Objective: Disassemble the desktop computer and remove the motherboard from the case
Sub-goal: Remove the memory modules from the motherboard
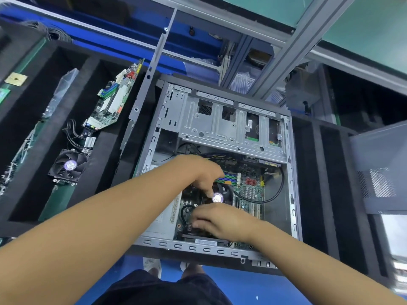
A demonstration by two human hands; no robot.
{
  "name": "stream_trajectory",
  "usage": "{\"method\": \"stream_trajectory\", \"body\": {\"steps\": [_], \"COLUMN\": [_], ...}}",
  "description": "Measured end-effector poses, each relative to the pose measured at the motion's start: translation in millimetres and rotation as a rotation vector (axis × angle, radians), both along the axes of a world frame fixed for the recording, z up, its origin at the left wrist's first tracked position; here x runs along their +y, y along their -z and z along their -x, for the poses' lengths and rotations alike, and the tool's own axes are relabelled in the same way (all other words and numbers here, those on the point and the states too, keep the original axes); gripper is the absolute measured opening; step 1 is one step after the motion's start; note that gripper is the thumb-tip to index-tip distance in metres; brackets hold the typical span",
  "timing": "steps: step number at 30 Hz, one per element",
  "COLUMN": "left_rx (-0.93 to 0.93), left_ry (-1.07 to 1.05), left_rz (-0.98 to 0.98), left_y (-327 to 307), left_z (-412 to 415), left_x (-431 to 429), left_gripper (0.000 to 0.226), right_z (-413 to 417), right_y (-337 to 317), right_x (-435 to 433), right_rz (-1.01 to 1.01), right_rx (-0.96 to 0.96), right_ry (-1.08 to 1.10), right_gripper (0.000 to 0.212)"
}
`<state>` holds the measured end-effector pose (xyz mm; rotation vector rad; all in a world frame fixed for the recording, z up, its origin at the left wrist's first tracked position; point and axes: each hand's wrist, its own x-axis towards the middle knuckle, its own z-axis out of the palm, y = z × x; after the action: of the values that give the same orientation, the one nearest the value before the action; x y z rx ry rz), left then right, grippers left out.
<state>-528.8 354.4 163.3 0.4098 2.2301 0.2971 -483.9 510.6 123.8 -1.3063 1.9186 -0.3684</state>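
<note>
Cooler fan (217, 197) is sitting between both grips: left hand (203, 172) curling onto its far edge, right hand (222, 221) curling at its near edge; actual clamping unclear.

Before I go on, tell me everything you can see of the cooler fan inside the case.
The cooler fan looks like black plastic, with a round pale purple hub sticker facing up. It lies flat on the green motherboard, about mid-way in the open case, apparently not yet removed. The left hand reaches down onto it beside the sticker, and the right hand covers its near edge. The blades are mostly hidden.
</note>
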Motion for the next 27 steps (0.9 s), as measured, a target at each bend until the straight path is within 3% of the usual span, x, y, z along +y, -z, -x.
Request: {"method": "stream_trajectory", "body": {"steps": [3, 5, 9, 13, 19, 27], "left_rx": [0.098, 0.082, -0.027, 0.003, 0.045, -0.087], "left_ry": [0.010, -0.013, -0.021, -0.242, -0.315, -0.292], "left_rz": [0.008, 0.025, 0.235, 0.176, 0.254, 0.330], "left_y": [-8, -10, 8, 17, 23, 45], "left_z": [9, 16, 7, 1, 5, 12], "left_x": [-13, -25, -43, -56, -49, -50], "left_gripper": [0.049, 0.046, 0.040, 0.035, 0.020, 0.024], "right_z": [1, 1, -2, -5, 2, 32], "right_y": [-2, -4, -11, -17, -22, -18], "right_x": [4, 4, -1, -7, -17, -9], "right_rz": [0.033, 0.020, 0.020, 0.018, -0.091, 0.099], "right_rx": [-0.080, -0.091, -0.212, -0.267, -0.097, 0.179], "right_ry": [0.127, 0.197, 0.346, 0.453, 0.215, 0.441], "right_gripper": [0.021, 0.020, 0.019, 0.022, 0.025, 0.021]}}
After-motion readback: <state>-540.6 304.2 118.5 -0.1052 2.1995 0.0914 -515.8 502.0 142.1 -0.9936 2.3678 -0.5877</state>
